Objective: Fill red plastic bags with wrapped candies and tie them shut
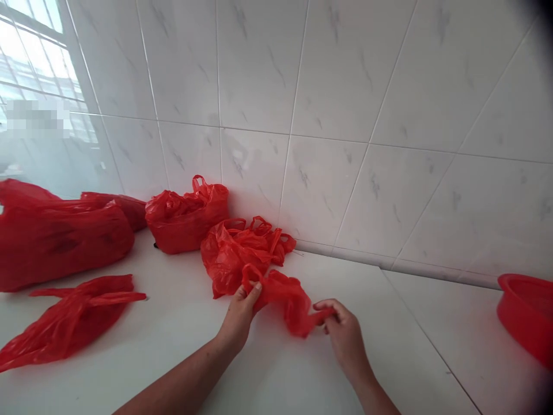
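A small red plastic bag point(291, 302) is stretched between my two hands over the white tabletop point(285, 380); its middle is blurred. My left hand point(242, 314) pinches one end, close to a handle loop, with the thumb on top. The other end is gripped by the fingers of my right hand point(341, 325). Just behind my left hand lies a heap of crumpled red plastic bags point(235, 248) with several handle loops sticking up. Whether anything is inside the held bag, I cannot tell.
Against the tiled wall point(259, 86) stands a filled red bag point(185, 216). Farther left are a large full red bag point(64, 236) and a flat-lying red bag point(82, 317). A red plastic basin point(525, 317) sits at the right edge. A seam point(427, 337) crosses the tabletop.
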Motion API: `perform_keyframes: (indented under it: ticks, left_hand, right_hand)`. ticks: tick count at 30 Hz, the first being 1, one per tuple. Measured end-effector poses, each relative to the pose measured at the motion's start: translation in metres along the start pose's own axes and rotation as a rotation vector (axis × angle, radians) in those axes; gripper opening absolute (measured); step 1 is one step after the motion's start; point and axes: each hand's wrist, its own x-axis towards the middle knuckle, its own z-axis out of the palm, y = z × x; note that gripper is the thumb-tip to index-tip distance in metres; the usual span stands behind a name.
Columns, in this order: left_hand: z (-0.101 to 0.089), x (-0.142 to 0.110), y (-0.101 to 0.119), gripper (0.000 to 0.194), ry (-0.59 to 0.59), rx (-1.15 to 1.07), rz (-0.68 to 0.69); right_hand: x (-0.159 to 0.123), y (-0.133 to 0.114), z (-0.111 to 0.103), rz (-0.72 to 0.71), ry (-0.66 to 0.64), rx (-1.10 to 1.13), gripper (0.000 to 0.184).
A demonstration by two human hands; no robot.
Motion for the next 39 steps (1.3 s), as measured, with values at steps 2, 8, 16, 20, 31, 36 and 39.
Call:
perform_keyframes:
  ticks: [2,8,16,20,31,36,39]
  left_hand:
    - [-0.010,0.009,-0.002,0.030,0.082,0.007,0.016]
    - [-0.021,0.017,-0.005,0.031,0.128,0.095,0.042]
    - [-0.002,0.002,0.004,0.025,0.021,0.218,0.060]
    - [0.013,-0.011,0.013,0.019,-0.073,0.289,0.098]
    - [0.041,-0.054,0.022,0.019,-0.563,0.560,0.420]
    - [0.050,-0.062,0.030,0.026,-0.817,0.637,0.629]
    - [0.053,-0.067,0.028,0.020,-0.971,0.677,0.642]
  right_hand:
    - [0.014,0.008,-0.020,0.033,0.158,0.004,0.018]
    - [0.035,0.016,-0.069,0.097,0.375,0.030,0.024]
    - [0.009,-0.041,-0.057,-0.097,0.533,-0.234,0.033]
    - [-0.014,-0.063,-0.024,-0.382,0.189,-0.197,0.022]
    - [-0.018,-0.027,0.016,-0.366,-0.220,-0.227,0.020]
    - [-0.024,-0.033,0.013,-0.176,-0.301,-0.448,0.020]
    - [-0.027,-0.037,0.014,-0.163,-0.355,-0.419,0.022]
